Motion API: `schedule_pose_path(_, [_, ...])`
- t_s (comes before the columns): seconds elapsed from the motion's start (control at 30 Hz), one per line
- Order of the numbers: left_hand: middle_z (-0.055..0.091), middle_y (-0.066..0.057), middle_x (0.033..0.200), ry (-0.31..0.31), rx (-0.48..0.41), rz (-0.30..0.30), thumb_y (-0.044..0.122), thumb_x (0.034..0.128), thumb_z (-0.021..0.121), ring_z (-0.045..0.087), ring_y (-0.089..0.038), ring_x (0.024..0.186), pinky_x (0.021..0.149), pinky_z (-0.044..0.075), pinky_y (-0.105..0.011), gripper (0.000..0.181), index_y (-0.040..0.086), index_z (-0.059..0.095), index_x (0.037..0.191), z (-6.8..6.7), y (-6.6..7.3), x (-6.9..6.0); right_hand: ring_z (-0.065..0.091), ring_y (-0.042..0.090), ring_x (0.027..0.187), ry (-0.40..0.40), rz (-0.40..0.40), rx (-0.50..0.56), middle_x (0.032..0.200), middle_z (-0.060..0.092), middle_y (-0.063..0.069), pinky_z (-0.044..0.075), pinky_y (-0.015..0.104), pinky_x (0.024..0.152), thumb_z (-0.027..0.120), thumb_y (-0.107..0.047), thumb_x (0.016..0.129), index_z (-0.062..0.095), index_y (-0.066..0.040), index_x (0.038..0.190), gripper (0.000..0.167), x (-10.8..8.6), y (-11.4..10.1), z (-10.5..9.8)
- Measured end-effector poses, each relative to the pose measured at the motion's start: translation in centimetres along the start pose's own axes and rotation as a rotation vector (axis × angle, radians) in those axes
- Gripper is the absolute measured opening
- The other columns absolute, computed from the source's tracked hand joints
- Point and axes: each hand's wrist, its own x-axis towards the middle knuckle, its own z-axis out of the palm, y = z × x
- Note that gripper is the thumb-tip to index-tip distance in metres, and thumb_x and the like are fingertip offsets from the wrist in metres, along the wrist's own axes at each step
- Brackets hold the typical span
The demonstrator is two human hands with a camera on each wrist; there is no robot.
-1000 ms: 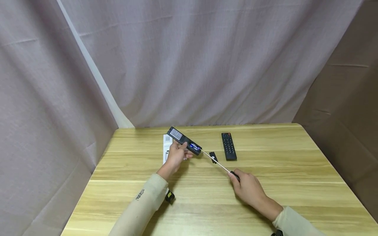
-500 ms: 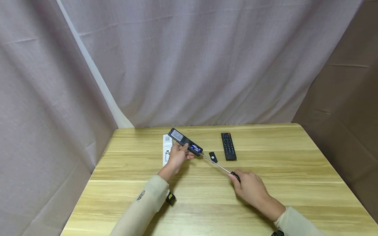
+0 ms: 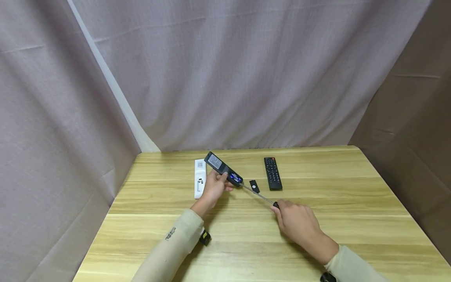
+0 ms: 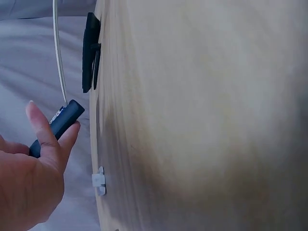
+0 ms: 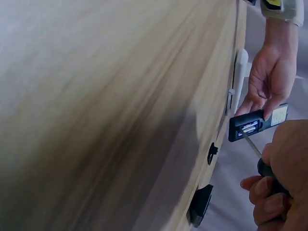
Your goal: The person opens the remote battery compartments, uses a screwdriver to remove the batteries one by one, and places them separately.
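My left hand [image 3: 213, 187] holds a black remote control [image 3: 223, 169], its labelled back turned up. Its battery compartment is uncovered, and blue batteries [image 3: 235, 178] lie inside. In my right hand [image 3: 299, 221] is a screwdriver [image 3: 258, 194] with a long thin metal shaft; the fingers curl round its dark handle [image 5: 265, 169]. The tip meets the compartment's near end in the right wrist view; exact contact is too small to tell. In the left wrist view the shaft also reaches the remote's end, with the left thumb and fingers around the body.
A second black remote control [image 3: 273, 174] lies buttons up to the right. Between it and the held remote is a small black battery cover [image 3: 255, 186]. A white remote-shaped device [image 3: 200, 180] lies left of the hand. Curtains stand behind the wooden table [image 3: 246, 250].
The left hand and the remote have shifted slightly right, showing more of the white device. The screwdriver's tip has stayed at the compartment end, while its handle has moved slightly left.
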Motion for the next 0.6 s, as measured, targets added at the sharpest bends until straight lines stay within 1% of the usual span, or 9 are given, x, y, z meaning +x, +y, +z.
schedule_pose_path(0.07, [0.072,-0.036,0.124,0.005,-0.007,-0.004,0.011,0.1135,0.047,0.080,-0.031,0.092,0.069,0.069,-0.027,0.029,-0.005,0.047,0.138,-0.1,0.2,0.0,0.039,0.011,0.051,-0.029,0.041,0.046,0.058,0.044,-0.005,0.034,0.028,0.040,0.071,-0.030,0.103,0.060,-0.013,0.081,0.030,0.1,0.2,-0.1])
schedule_pose_path(0.13, [0.072,-0.036,0.124,0.014,-0.027,-0.007,0.011,0.1135,0.047,0.080,-0.028,0.090,0.068,0.068,-0.025,0.029,-0.005,0.047,0.138,-0.1,0.4,0.0,0.042,0.013,0.053,-0.051,0.084,0.097,0.059,0.045,-0.005,0.038,0.031,0.043,0.069,-0.030,0.104,0.063,-0.014,0.084,0.027,0.0,0.4,0.0])
schedule_pose_path(0.23, [0.073,-0.036,0.123,0.029,-0.072,0.000,0.011,0.1135,0.047,0.077,-0.020,0.083,0.064,0.065,-0.021,0.028,-0.006,0.048,0.137,-0.1,0.6,-0.1,0.045,0.014,0.055,-0.050,0.122,0.157,0.059,0.047,-0.006,0.042,0.034,0.046,0.069,-0.030,0.105,0.066,-0.014,0.087,0.024,-0.2,0.7,0.2])
schedule_pose_path(0.33, [0.074,-0.034,0.121,-0.003,-0.117,-0.006,0.010,0.1134,0.047,0.076,-0.015,0.077,0.061,0.063,-0.020,0.028,-0.006,0.048,0.136,0.4,0.6,-0.3,0.044,0.012,0.055,-0.029,0.127,0.210,0.058,0.045,-0.007,0.040,0.031,0.046,0.068,-0.028,0.105,0.064,-0.015,0.086,0.024,-0.2,0.8,0.6])
schedule_pose_path(0.4, [0.074,-0.033,0.121,-0.035,-0.121,-0.009,0.010,0.1135,0.047,0.076,-0.013,0.075,0.062,0.065,-0.020,0.029,-0.007,0.048,0.137,0.9,0.6,-0.4,0.043,0.011,0.053,-0.022,0.133,0.244,0.056,0.043,-0.008,0.037,0.028,0.046,0.067,-0.029,0.106,0.061,-0.017,0.083,0.026,-0.1,0.8,0.6])
schedule_pose_path(0.47, [0.074,-0.033,0.122,-0.048,-0.127,-0.004,0.010,0.1134,0.047,0.077,-0.013,0.075,0.065,0.067,-0.023,0.029,-0.007,0.048,0.137,1.5,0.7,-0.3,0.042,0.011,0.052,-0.020,0.145,0.264,0.055,0.041,-0.008,0.034,0.026,0.046,0.066,-0.030,0.107,0.057,-0.018,0.081,0.030,0.2,0.7,0.5])
schedule_pose_path(0.53, [0.074,-0.034,0.121,-0.023,-0.123,0.016,0.009,0.1128,0.048,0.076,-0.015,0.075,0.067,0.068,-0.025,0.028,-0.006,0.049,0.136,1.9,0.9,-0.1,0.042,0.013,0.052,-0.026,0.155,0.268,0.056,0.041,-0.006,0.032,0.026,0.045,0.065,-0.031,0.107,0.055,-0.018,0.080,0.032,0.5,0.7,0.2])
schedule_pose_path(0.6, [0.073,-0.036,0.121,0.009,-0.121,0.030,0.009,0.1127,0.048,0.076,-0.016,0.075,0.068,0.069,-0.026,0.026,-0.006,0.050,0.134,1.9,1.2,0.1,0.042,0.014,0.053,-0.038,0.165,0.263,0.056,0.042,-0.005,0.032,0.028,0.045,0.065,-0.031,0.108,0.054,-0.017,0.079,0.034,0.6,0.8,-0.1])
